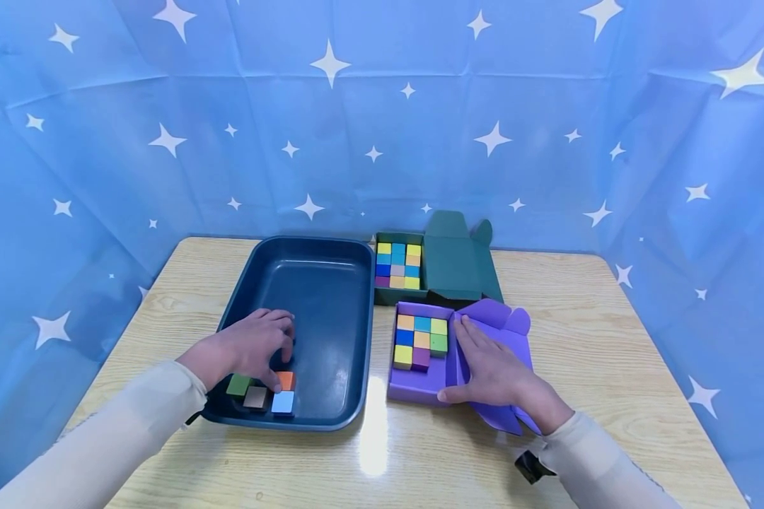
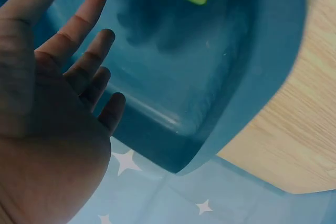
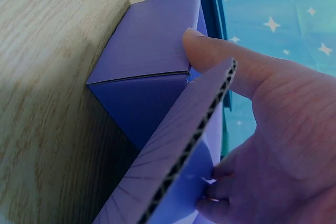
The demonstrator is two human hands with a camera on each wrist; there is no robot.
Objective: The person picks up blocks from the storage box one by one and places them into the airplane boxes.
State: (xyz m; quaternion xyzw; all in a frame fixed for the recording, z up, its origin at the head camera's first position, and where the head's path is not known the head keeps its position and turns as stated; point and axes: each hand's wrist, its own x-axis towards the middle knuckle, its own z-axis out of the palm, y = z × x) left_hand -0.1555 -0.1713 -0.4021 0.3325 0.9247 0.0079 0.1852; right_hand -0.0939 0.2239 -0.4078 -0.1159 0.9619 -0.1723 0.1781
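My left hand hovers inside the dark blue tray, fingers apart and slightly bent, with nothing held. Its thumb overlaps an orange block in the head view. Beside that lie a light blue block, a brown block and a green block. My right hand rests on the purple cardboard box. Its fingers lie along the inside of the folded-back lid, and the thumb touches the front wall's rim. Several coloured blocks sit in rows towards the box's back.
Behind the purple box stands an open green box filled with rows of coloured blocks, its lid laid out to the right. Everything rests on a wooden table. A blue star-patterned cloth hangs around the back and sides.
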